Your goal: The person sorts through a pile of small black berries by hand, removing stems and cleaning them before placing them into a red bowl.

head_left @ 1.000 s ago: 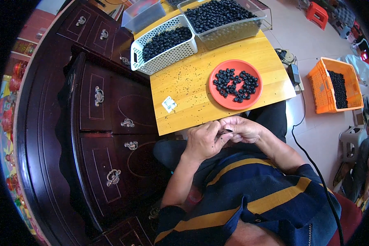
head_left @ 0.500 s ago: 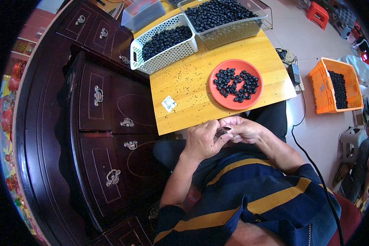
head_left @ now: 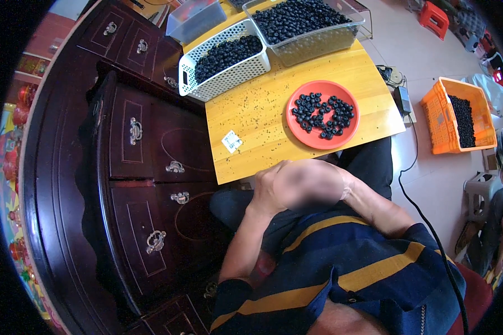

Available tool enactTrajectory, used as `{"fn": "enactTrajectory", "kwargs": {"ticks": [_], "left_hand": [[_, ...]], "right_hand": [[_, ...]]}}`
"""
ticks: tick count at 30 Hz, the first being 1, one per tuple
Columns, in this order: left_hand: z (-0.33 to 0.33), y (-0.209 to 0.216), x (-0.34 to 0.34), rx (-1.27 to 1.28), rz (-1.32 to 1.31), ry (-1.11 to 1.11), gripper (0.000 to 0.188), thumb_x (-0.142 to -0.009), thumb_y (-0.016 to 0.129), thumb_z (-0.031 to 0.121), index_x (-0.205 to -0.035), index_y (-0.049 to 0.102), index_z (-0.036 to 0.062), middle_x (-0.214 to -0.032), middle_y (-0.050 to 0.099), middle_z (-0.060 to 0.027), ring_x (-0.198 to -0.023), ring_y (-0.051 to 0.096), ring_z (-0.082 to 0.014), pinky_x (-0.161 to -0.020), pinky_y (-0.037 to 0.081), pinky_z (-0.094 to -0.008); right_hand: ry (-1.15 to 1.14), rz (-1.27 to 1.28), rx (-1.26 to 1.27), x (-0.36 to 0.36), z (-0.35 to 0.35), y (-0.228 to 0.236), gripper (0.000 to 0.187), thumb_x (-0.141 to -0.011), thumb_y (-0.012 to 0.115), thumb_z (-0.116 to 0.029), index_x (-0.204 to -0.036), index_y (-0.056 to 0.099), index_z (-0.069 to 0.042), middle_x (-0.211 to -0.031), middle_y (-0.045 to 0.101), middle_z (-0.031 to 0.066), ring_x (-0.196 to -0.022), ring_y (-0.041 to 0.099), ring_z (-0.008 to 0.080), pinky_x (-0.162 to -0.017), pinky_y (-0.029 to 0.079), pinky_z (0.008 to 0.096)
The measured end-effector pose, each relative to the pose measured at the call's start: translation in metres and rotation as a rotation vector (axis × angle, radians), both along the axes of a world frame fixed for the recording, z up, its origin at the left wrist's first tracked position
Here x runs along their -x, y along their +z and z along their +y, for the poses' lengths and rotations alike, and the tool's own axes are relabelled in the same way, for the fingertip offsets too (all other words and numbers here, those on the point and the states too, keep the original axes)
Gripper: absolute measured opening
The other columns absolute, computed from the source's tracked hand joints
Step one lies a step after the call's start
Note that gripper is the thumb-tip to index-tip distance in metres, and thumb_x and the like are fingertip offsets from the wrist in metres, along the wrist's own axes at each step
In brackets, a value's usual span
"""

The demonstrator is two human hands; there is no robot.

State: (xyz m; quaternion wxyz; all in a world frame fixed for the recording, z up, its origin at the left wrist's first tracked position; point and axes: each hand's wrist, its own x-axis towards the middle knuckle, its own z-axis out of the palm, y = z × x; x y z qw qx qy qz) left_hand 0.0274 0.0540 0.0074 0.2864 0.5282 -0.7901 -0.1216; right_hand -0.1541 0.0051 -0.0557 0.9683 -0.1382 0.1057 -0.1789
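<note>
While I watched from afar, the basket stood on the table, heaped with black pieces. Nearer, the left hand and right hand were close together just off the table's near edge; a blur covered the fingers, so I couldn't tell how far open they were or whether they gripped anything. Behind, the tub held a bigger heap. The plate had a loose scatter of pieces with bare patches. Farthest right, the crate held more dark bits. Which heaps were finished I couldn't tell; I judged the work partway, with plenty left.
</note>
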Motion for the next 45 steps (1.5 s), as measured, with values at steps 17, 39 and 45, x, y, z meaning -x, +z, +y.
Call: {"fn": "enactTrajectory", "kwargs": {"ticks": [17,39,45], "left_hand": [[-0.006,0.021,-0.013,-0.644,-0.01,-0.064,0.026,-0.08,0.077,0.025,-0.087,0.063,0.0038,-0.063,0.059,-0.0072,-0.056,0.059,-0.0194,-0.055,0.046,-0.0359],[-0.008,-0.017,-0.018,-0.582,0.386,0.052,0.031,-0.087,0.072,0.011,-0.114,0.066,-0.0004,-0.081,0.06,0.0034,-0.074,0.053,-0.0061,-0.069,0.048,-0.0253],[0.003,-0.034,-0.012,-0.623,0.693,-0.047,0.023,-0.091,0.07,0.005,-0.113,0.066,0.0014,-0.083,0.061,0.0053,-0.075,0.053,-0.0028,-0.07,0.046,-0.0213]], "right_hand": [[-0.168,0.249,-0.115,0.001,-0.012,-0.022,0.031,-0.105,0.051,-0.039,-0.103,0.059,-0.009,-0.078,0.048,-0.0055,-0.055,0.036,0.0034,-0.043,0.029,0.0169],[0.045,0.146,0.295,0.005,-0.002,-0.002,0.04,-0.103,0.056,-0.033,-0.136,0.047,-0.012,-0.068,0.036,-0.0073,-0.05,0.028,0.0033,-0.042,0.022,0.0181],[0.092,0.03,0.288,0.005,-0.003,-0.012,0.054,-0.101,0.06,-0.034,-0.147,0.04,-0.011,-0.065,0.035,-0.0077,-0.049,0.027,0.003,-0.043,0.02,0.018]]}}
